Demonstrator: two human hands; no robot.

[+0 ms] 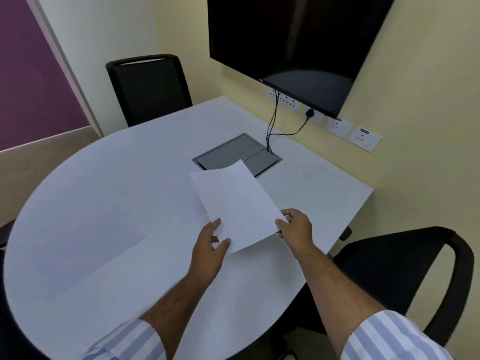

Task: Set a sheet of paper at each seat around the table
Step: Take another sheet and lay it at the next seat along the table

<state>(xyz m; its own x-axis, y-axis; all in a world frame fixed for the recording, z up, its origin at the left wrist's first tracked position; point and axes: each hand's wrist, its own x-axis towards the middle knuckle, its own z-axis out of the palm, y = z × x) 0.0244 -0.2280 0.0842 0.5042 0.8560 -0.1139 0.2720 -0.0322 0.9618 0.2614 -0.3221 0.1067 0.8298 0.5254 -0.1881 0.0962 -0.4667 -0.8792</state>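
A white sheet of paper (pixel 237 203) is held just above the white table (pixel 109 188), tilted toward the far right. My left hand (pixel 209 249) grips its near left corner and my right hand (pixel 296 227) pinches its near right corner. Another white sheet (pixel 185 201) lies flat on the table under and to the left of the held one. A third sheet (pixel 101 255) lies flat near the table's left front, faint against the white top.
A black chair (pixel 148 87) stands at the table's far side and another black chair (pixel 405 271) at the right. A grey cable box (pixel 233 152) is set in the tabletop, with cables running up to wall sockets under a black screen (pixel 293 48).
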